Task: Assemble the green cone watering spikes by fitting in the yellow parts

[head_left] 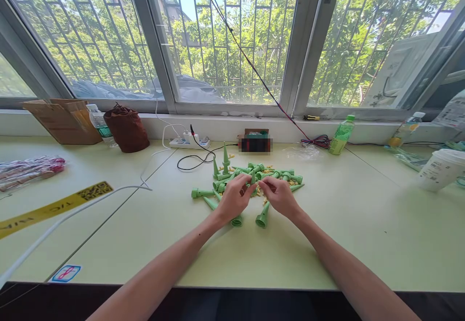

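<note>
At a pale green table (pixel 348 224) below barred windows (pixel 227 45). Pinching a green cone (pixel 253 177) in the left hand (pixel 235 195), amid loose cones (pixel 262 216) and small yellow pieces (pixel 292 182). Pressing thumb and fingertips together in the right hand (pixel 281 197) just beside it; cannot tell on what.

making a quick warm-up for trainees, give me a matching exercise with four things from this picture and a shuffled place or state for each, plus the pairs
Things
1. green spikes
2. drawstring bag
3. lidded cup
4. power strip

Place or state
A. next to a clear bottle
B. with plugs in it
C. around the left hand and right hand
D. at the table's right side

Pairs: 1-C, 2-A, 3-D, 4-B
</note>
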### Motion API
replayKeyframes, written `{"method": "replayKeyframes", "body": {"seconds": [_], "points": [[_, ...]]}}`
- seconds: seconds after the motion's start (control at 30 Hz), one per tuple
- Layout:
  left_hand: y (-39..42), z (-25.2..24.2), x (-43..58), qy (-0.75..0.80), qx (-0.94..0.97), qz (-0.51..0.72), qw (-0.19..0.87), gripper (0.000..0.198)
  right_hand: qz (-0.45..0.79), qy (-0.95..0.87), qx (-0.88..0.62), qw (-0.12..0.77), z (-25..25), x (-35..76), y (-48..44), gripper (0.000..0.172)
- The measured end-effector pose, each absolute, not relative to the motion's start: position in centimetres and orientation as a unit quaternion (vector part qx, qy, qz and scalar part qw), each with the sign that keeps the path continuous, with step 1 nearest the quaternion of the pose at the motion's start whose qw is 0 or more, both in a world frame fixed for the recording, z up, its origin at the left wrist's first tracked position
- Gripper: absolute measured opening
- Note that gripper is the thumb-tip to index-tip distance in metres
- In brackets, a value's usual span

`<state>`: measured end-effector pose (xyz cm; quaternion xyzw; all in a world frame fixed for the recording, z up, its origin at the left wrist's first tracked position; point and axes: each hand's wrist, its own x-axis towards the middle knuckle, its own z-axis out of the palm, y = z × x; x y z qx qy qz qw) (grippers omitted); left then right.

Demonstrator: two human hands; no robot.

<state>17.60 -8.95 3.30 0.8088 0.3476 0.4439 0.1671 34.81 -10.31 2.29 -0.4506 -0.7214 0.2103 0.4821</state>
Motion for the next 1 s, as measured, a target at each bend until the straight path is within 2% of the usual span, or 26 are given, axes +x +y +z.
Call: {"method": "replayKeyframes", "body": {"seconds": [0.6, 0.87, 1.0], "points": [[-9.02, 3.07, 17.48, 0.299, 0.841, 0.418, 0.168, 0.011, 0.175, -0.712, -0.484, 0.478, 2.25, 34.83, -10.26, 0.039], [-8.96, 3.04, 17.53, 0.347, 0.823, 0.427, 0.137, 0.013, 0.229, -0.694, -0.464, 0.5, 2.44, 34.8, -10.42, 0.023], [-8.89, 3.25, 17.57, 0.368, 0.797, 0.452, 0.161, 0.01, 0.238, -0.704, -0.445, 0.499, 2.54, 34.8, -10.55, 0.027]]}}
